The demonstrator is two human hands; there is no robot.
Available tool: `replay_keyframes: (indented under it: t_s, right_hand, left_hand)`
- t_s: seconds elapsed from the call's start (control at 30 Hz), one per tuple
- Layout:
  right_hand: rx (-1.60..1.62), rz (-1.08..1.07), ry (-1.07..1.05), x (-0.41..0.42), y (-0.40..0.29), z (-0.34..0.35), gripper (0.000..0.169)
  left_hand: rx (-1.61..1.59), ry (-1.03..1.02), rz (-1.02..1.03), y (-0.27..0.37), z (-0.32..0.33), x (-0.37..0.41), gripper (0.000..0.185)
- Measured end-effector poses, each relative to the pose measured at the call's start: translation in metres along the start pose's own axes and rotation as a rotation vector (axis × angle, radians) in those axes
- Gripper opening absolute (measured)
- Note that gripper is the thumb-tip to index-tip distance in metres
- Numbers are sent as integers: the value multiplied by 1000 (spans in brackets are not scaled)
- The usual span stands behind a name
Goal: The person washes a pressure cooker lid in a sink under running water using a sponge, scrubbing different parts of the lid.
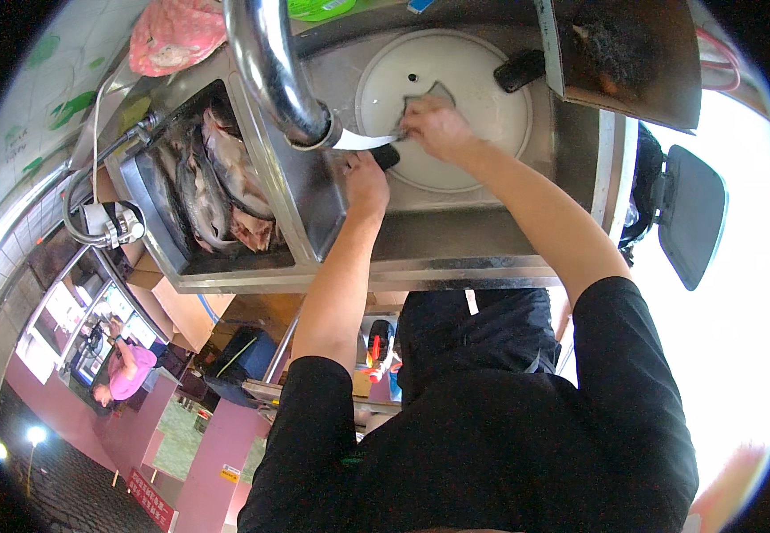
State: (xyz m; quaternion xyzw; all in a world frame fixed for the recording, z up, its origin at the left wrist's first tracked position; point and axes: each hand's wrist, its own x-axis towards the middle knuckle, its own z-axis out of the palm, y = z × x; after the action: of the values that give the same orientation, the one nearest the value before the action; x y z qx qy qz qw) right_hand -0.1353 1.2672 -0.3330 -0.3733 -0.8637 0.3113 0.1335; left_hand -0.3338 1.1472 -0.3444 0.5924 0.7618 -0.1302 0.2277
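A round, pale pan or tray (491, 123) with a rim lies in the stainless-steel sink (458, 233). Dark handles (519, 70) stick out on its two opposite sides. My left hand (366, 186) grips the near-left handle (385, 156), below the mouth of the chrome faucet (275, 73). Water (362, 141) streams sideways from the spout toward my right hand. Over the pale surface, my right hand (439, 128) is closed on a flat grey-green piece (439, 92) that looks like a scouring pad; the fingers partly cover it.
Several whole fish (208, 186) fill the left basin (238, 265). An open cardboard box (625, 60) overhangs the sink's far right. A pink cloth (175, 36) lies at the back left, near a clamped hose fitting (115, 223). Another person (128, 373) is farther away at left.
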Motion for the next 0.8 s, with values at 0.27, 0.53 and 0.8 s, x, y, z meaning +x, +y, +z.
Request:
replay_keyframes:
  t_s: [0.27, 0.53, 0.8]
  right_hand:
    - [-34, 558, 215, 20, 93, -68, 33]
    - [-161, 8, 193, -6, 44, -14, 39]
    - [-171, 174, 229, 23, 53, -12, 38]
  left_hand:
    - [-5, 63, -17, 1, 7, -1, 83]
    - [-4, -116, -55, 9, -9, 1, 91]
    - [-44, -38, -26, 8, -8, -3, 81]
